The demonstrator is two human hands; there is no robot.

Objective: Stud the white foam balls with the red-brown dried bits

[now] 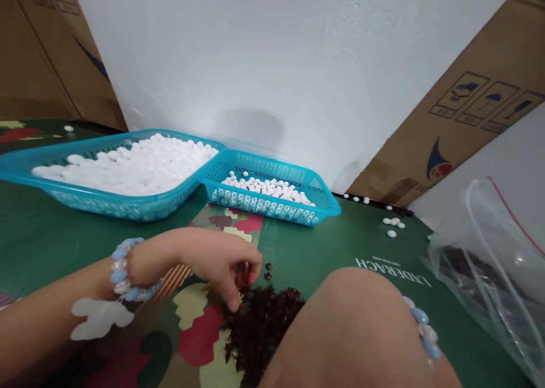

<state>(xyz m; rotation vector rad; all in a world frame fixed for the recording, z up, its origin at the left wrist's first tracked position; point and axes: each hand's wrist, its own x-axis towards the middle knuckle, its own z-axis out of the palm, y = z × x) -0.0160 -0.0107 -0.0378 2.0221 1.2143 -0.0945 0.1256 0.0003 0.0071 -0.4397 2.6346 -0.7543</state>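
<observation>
My left hand (221, 260) reaches over a pile of small, dark brown, spiky-looking pieces (264, 325). Its fingers are curled down toward the thumb at the upper left edge of the pile; what they hold, if anything, is hidden. Two loose brown pieces (268, 271) lie just beyond the fingertips. A bead bracelet (120, 271) with a white butterfly-shaped charm circles the left wrist. Of my right arm, only a part with a matching bead bracelet (426, 331) shows beside a bent bare knee (353, 325). The knee covers part of the pile, and my right hand's fingers are hidden.
A large blue basket (106, 206) full of white balls (157, 161) touches a smaller blue basket (264, 206) with fewer balls. Loose white balls (392, 233) lie on the green printed sheet (315, 240). A clear zip bag (489, 263) with dark contents lies right. Cardboard (460, 121) stands behind.
</observation>
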